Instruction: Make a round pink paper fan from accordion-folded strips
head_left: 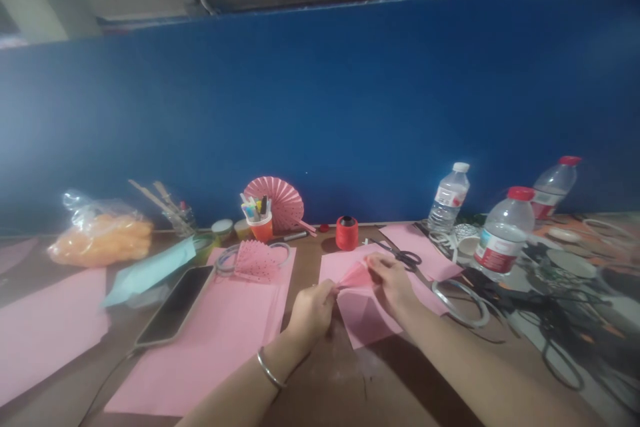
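Note:
Between my two hands is a folded piece of pink paper point(354, 275), gathered narrow at its left end and wider to the right. My left hand point(314, 310), a bangle on its wrist, pinches the narrow end. At the wider end, the fingers of my right hand point(390, 283) are closed on the paper's upper edge. Pink sheets point(367, 327) lie on the table beneath both hands. Just beyond stands a spool of red thread point(347, 233), and black-handled scissors point(407, 257) rest to the right of it.
A finished-looking pink pleated fan point(280, 200) leans behind a cup of pens point(260, 227). On the left lie a phone point(175, 307), pink sheets and a bag of orange material point(103, 240). Bottles point(504, 233), tape rolls point(460, 303) and tangled cords crowd the right side. A blue panel point(320, 113) stands behind.

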`<state>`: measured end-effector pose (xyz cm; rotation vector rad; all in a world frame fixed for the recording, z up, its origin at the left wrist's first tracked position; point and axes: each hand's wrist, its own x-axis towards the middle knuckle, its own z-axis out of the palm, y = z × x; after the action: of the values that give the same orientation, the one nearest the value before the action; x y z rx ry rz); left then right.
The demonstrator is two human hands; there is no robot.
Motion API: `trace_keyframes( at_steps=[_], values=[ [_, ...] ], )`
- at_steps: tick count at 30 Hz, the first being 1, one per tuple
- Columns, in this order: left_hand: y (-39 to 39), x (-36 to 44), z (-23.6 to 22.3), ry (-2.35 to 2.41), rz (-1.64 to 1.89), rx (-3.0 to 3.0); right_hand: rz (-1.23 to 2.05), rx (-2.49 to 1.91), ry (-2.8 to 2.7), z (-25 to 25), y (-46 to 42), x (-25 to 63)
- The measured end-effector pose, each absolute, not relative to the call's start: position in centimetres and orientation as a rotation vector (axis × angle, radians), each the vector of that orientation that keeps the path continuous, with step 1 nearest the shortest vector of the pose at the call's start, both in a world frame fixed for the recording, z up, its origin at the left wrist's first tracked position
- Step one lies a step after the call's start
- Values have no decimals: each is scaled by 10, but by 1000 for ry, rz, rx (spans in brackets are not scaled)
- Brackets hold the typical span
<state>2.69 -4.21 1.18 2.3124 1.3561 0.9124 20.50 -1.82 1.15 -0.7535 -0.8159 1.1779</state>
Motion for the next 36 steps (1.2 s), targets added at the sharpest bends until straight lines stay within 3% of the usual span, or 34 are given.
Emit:
trace_keyframes(
  at_steps=[3, 10, 16, 28, 36],
  values=[
    [-40, 24, 11, 1429, 960, 2338, 1147, -733, -794, 10, -10, 216],
    [-37, 23, 5, 1385, 985, 2430, 1510, -514, -1146, 10, -23, 205],
    [-39, 23, 13, 1330, 929, 2395, 1292, -779, -1240, 8, -23, 199],
    [-17, 26, 4, 1234, 1232, 1506, 1112, -929, -1209, 7, -17, 208],
    [-3, 24, -10, 880, 1452, 1024, 1036, -885, -1186, 3, -9, 221]
  ],
)
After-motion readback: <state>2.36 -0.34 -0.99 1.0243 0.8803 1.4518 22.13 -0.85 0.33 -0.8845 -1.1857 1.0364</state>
